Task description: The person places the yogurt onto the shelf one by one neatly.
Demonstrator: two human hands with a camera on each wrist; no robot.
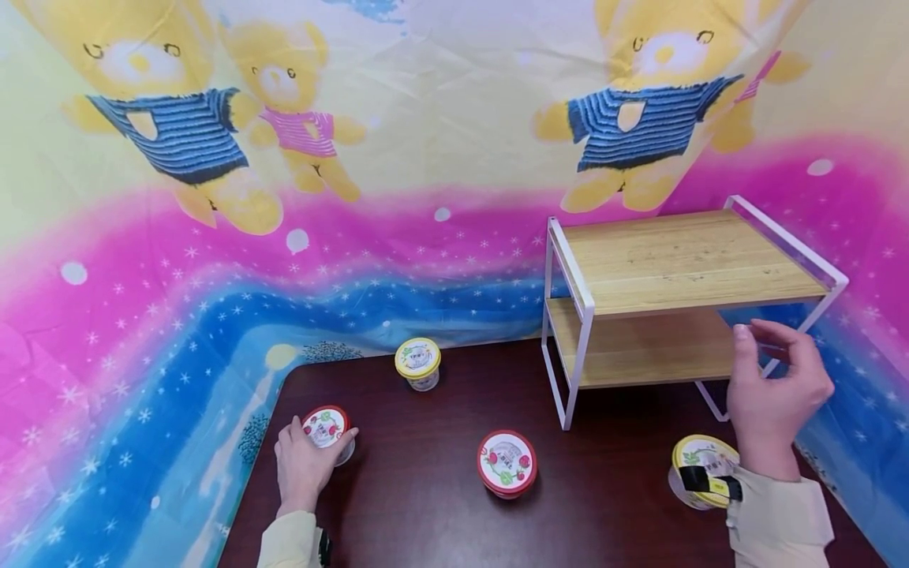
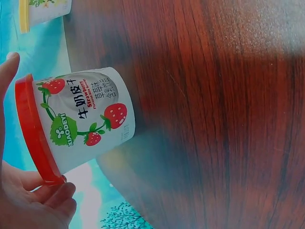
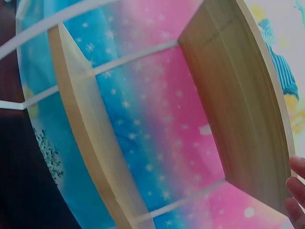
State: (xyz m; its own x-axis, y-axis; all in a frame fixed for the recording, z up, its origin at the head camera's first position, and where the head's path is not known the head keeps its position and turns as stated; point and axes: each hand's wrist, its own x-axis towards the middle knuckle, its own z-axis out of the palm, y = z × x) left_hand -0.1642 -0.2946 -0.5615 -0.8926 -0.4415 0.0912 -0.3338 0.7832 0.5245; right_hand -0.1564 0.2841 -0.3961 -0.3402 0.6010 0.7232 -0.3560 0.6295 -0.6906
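On the left of the table, my left hand (image 1: 307,465) holds a strawberry milk cup (image 2: 86,119) by its red lid. The fingertips curl at one side of the rim and the thumb lies along the other. The cup stands upright on the tabletop. My right hand (image 1: 779,386) is raised in front of the right end of a two-tier wooden shelf (image 1: 689,260). Its fingers are loosely bent, with a gap to the thumb and nothing between them. In the right wrist view only some fingertips (image 3: 296,186) show, near the upper board's edge.
Another red-lidded cup (image 1: 507,464) stands mid-table. A yellow-lidded cup (image 1: 419,363) is near the back edge; a second yellow-lidded cup (image 1: 692,469) is partly hidden by my right wrist strap. White metal frames hold the shelf. A bear-print cloth (image 1: 440,118) hangs behind the dark table (image 1: 419,505).
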